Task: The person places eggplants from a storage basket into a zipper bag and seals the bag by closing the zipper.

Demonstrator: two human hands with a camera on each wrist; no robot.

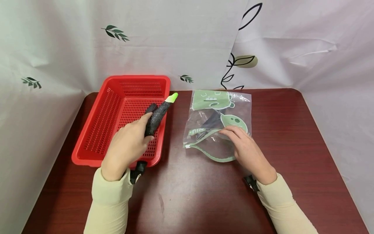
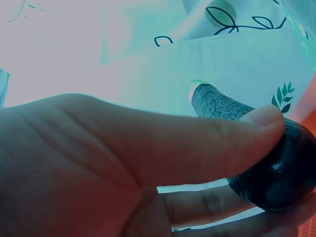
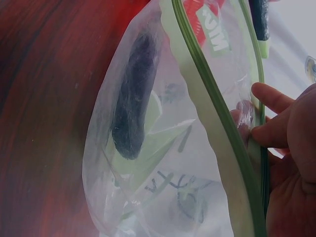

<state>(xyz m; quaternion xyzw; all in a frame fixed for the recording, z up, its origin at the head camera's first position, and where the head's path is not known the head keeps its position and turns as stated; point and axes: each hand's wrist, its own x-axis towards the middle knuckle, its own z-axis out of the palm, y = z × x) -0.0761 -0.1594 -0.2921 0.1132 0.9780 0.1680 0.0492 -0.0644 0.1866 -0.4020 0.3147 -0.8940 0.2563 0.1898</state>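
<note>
In cream sleeves (image 1: 109,204), held a green-tipped vegetable (image 1: 159,117) in the left grip (image 1: 127,139) over the red basket (image 1: 137,77) at nine o'clock and pinched the gaping zip bag (image 1: 198,118) at three in the right grip (image 1: 246,148), apparently part done, with one dark piece (image 3: 133,96) bagged and the held one outside.

We identify two long, pale cream sleeves, one per arm. At the near side of the red basket (image 1: 137,77), the left sleeve (image 1: 108,216) shows fine ribbing and a thick turned-back cuff (image 1: 109,191). We find a compact black wrist unit (image 1: 141,167) with a small pale detail beside this cuff, next to the basket's near rim. To the right of the basket, the right sleeve (image 1: 284,208) matches in colour and is lightly creased. We locate a second black unit (image 1: 250,182), angular, on its basket-facing side. The left hand (image 1: 126,144) and right hand (image 1: 252,155) are bare.
</note>
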